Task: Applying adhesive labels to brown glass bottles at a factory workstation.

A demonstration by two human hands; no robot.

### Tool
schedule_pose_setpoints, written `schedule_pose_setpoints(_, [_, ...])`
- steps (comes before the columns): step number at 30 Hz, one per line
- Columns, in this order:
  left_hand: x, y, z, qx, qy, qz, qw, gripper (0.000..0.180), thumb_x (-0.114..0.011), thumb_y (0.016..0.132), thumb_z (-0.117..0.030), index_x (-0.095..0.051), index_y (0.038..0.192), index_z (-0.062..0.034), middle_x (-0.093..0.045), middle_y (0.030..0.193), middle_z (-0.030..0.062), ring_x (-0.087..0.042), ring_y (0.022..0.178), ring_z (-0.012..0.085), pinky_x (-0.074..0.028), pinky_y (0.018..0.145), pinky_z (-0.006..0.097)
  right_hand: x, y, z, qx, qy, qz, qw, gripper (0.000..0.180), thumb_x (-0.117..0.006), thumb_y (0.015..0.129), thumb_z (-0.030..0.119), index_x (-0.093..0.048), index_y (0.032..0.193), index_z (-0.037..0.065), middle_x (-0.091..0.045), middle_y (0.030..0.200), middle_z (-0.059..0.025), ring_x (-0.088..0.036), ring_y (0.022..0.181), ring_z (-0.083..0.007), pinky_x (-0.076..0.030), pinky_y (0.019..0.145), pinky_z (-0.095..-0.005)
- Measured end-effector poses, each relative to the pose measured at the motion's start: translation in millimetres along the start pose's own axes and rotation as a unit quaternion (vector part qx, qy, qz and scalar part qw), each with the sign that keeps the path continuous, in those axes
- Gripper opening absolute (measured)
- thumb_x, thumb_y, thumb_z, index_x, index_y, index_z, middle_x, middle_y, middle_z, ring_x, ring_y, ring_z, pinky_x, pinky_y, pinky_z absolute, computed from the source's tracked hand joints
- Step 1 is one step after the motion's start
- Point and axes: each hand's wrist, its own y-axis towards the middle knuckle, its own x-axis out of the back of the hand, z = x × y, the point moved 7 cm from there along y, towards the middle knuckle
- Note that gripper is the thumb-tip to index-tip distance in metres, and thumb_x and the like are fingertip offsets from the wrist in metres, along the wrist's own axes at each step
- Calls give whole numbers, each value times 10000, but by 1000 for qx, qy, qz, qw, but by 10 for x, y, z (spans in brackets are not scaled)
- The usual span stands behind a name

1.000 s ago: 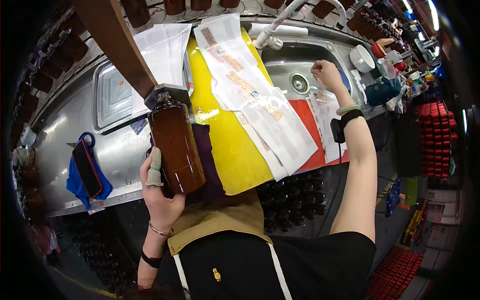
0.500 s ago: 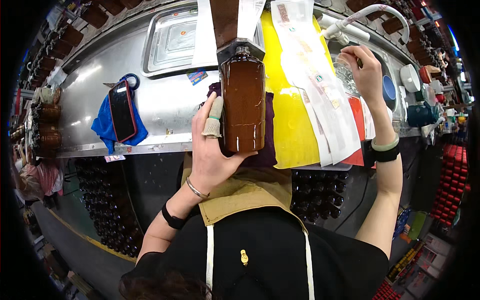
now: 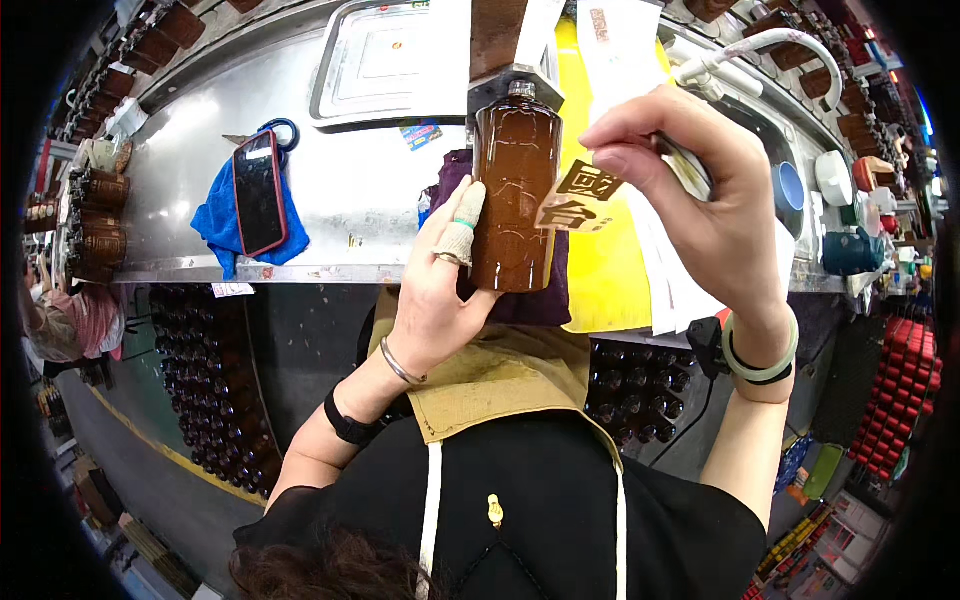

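Observation:
My left hand [image 3: 435,295] grips a tall brown glass bottle [image 3: 513,190] upright in front of me, its thumb wrapped in a bandage. My right hand [image 3: 700,200] pinches a clear sticker with dark lettering [image 3: 578,200] by its upper right edge and holds it against the bottle's right side. A purple cloth [image 3: 545,290] lies under the bottle on the steel counter [image 3: 350,200]. A yellow sheet [image 3: 605,270] and white label sheets [image 3: 680,290] lie behind my right hand.
A phone [image 3: 259,192] rests on a blue cloth [image 3: 222,225] at the left. A steel tray [image 3: 385,60] sits at the back. Brown bottles [image 3: 95,215] line the counter's left end and fill the crates [image 3: 215,400] below. A sink and white hose [image 3: 770,45] are at the right.
My right hand came back from the label sheets with a sticker and brought it to the bottle. My left hand kept the bottle upright, shifted slightly right.

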Motion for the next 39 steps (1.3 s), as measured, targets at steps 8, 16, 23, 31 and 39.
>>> schedule_pose_setpoints(8, [-105,342,220,194,-389,-18,901,927,-813,955,-234,-233,1620,50,-409,1592,254,-411,1510,313,-348,1246,434,-439,247,-544,-69,-8,2,998,136,-772,947,122,-758,1060,48,-725,872,-16,-654,795,-130,-511,738,-277])
schedule_pose_setpoints(16, [-219,416,275,233,-411,-12,881,860,-788,964,-178,-276,1609,69,-511,1510,208,-544,1377,250,-431,1175,391,-374,191,-1049,-154,42,-121,980,183,-762,975,129,-750,1118,15,-678,807,-2,-559,712,-64,-463,656,-247])
schedule_pose_setpoints(23, [-258,432,322,255,-411,-13,875,907,-807,949,-188,-253,1628,50,-487,1539,199,-525,1395,249,-417,1185,389,-720,-57,-1218,-310,249,-126,909,401,-834,944,265,-655,1172,-12,-511,843,80,-461,746,-13,-380,647,-177])
schedule_pose_setpoints(31, [-218,420,287,246,-431,24,868,948,-822,930,-146,-216,1634,41,-462,1555,183,-493,1427,245,-397,1206,408,-839,-85,-1230,-315,270,-137,900,456,-893,870,263,-626,1127,-3,-497,870,58,-439,772,-43,-396,665,-195])
schedule_pose_setpoints(39, [-256,432,315,247,-457,42,854,986,-827,924,-158,-185,1644,45,-419,1585,186,-457,1453,243,-367,1230,405,-843,-65,-1223,-303,242,-147,910,403,-893,868,258,-640,1073,22,-472,815,76,-401,717,-27,-361,604,-203])
